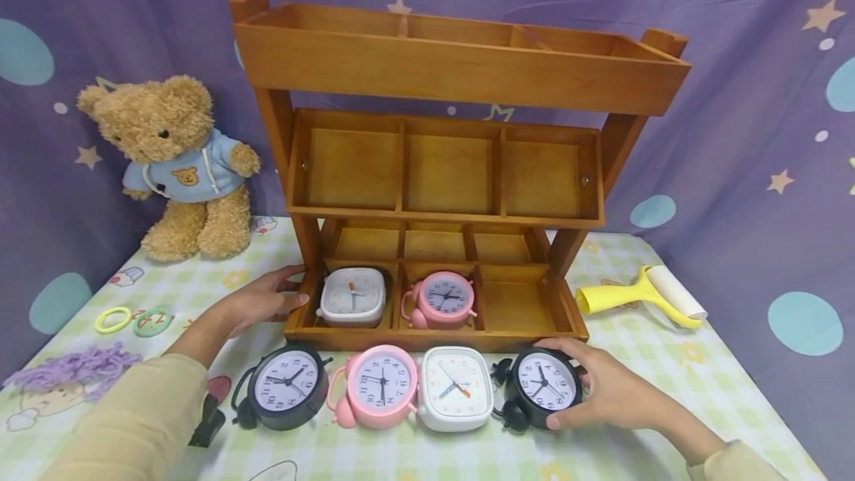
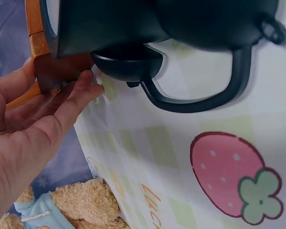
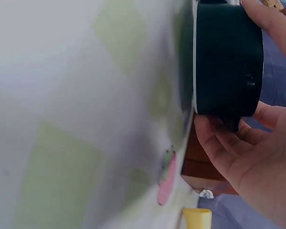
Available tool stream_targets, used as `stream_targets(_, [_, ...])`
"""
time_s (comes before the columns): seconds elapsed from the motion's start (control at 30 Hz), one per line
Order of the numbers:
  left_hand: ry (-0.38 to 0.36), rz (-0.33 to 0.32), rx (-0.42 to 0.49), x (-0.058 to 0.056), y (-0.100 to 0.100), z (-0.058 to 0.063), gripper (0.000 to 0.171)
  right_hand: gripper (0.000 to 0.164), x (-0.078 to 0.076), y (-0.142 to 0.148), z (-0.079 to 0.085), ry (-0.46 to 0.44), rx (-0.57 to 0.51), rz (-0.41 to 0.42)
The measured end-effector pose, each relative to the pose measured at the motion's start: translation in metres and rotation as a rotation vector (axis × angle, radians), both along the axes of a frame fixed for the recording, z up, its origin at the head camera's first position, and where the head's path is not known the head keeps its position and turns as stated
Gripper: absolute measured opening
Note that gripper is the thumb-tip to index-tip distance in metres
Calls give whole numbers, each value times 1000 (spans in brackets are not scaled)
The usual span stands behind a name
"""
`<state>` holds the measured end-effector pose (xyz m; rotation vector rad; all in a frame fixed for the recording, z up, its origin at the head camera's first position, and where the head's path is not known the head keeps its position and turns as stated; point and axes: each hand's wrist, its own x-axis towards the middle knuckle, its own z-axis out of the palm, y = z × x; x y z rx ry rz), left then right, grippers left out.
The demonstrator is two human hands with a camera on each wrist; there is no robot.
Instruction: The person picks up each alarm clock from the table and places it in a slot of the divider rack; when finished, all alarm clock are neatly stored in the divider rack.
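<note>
A black twin-bell alarm clock (image 1: 546, 386) lies face up at the right end of a row, and my right hand (image 1: 614, 390) grips its side between thumb and fingers. In the right wrist view the fingers (image 3: 219, 148) press against the dark casing (image 3: 229, 59). At the lower left corner of a wooden shelf (image 1: 434, 340), my left hand (image 1: 260, 301) holds the edge, with thumb and fingers on either side of it in the left wrist view. Beside the held clock lie a white square clock (image 1: 456, 390), a pink clock (image 1: 382, 386) and another black clock (image 1: 287, 387).
The shelf's bottom tier holds a white clock (image 1: 352, 296) and a pink clock (image 1: 444, 299). To the left sit a teddy bear (image 1: 190, 165), a yellow ring (image 1: 113, 320) and a green ring (image 1: 153, 323). A yellow-handled lint roller (image 1: 644, 295) lies at right.
</note>
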<state>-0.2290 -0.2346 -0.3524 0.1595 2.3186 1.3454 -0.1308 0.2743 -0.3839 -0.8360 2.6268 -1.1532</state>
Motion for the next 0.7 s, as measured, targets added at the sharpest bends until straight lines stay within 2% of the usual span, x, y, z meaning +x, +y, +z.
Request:
stream_targets(0.13, [-2,-1,0,-1,-1,-1,75,83,-3,5,8,-64,-59,46])
stream_targets(0.2, [-3,-1,1,-1,-1,-1,75,83,-3,8,13,-53,-50,61])
stream_targets(0.3, [0,-4,0,-1,-2,-2,75,82,-5,11,22,-17,-22,69])
stream_targets(0.4, [-1,0,0,-1,-2,-2,75,83,-7,14,32,60,31,49])
stream_targets(0.53, [2,1,2,-1,-2,-2,75,84,-13,16,45,157,100,-2])
stream_targets(0.7, [10,1,-5,-1,-1,-3,75,82,-24,17,60,209,139,-62])
